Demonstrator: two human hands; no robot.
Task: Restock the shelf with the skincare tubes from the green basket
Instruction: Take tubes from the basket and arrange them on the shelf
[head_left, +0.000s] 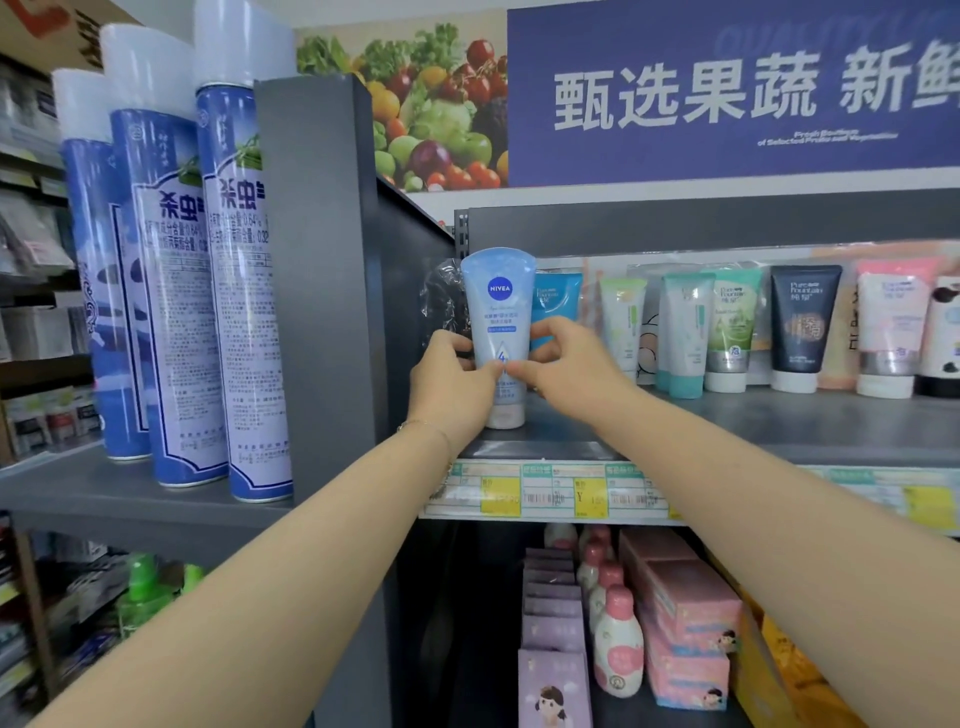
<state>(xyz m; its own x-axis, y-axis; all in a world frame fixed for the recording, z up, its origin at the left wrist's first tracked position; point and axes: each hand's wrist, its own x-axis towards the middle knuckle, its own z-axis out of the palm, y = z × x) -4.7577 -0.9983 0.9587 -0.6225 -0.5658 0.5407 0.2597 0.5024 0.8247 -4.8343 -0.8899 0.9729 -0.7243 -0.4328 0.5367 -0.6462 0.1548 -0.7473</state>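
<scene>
Here, left fingers (458, 344) and right fingers (551, 332) pinch tube (498, 304).

Shown are the left hand (452, 384) and the right hand (566, 369), both bare. The left forearm (291, 571) and the right forearm (753, 519) are likewise uncovered along their whole visible length, from the wrist to the lower edge of the view. A bracelet (423, 422) is worn round the left wrist: a thin, fine chain of pale gold colour, lying close against it. Its links are too small to make out.
</scene>
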